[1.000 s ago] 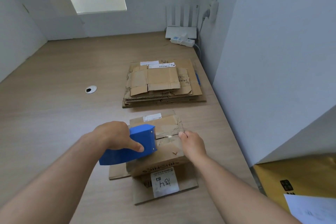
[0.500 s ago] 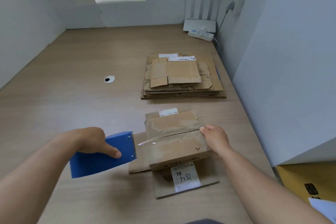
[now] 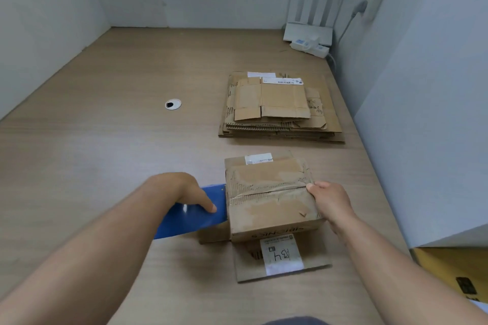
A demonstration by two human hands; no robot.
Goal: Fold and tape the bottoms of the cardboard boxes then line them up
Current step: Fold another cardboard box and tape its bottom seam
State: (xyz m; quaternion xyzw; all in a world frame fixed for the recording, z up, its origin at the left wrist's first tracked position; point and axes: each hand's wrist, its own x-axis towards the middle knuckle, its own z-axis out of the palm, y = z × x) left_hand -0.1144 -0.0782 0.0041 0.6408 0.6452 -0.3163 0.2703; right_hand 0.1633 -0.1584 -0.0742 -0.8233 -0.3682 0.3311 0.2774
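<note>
**Tape dispenser at left edge of box, both hands engaged**

The box [image 3: 272, 200] sits near the front of the table [image 3: 105, 140], closed flaps facing up and open flaps splayed flat on the wood beneath it. The near flap carries a white label [image 3: 281, 254]. A strip of clear tape [image 3: 266, 191] runs along the top seam.

The left hand [image 3: 182, 190] grips the blue tape dispenser [image 3: 195, 216], fingers curled round it and forefinger laid along its side. The dispenser's front touches the box's left edge.

The right hand [image 3: 331, 204] clamps the box's right edge, thumb on top at the seam. I cannot tell how the other fingers lie.

Farther back lies a stack of flattened boxes [image 3: 280, 111]. A cable hole [image 3: 173, 104] is to its left, and a router [image 3: 307, 33] and power strip [image 3: 310, 46] are in the far corner.
</note>
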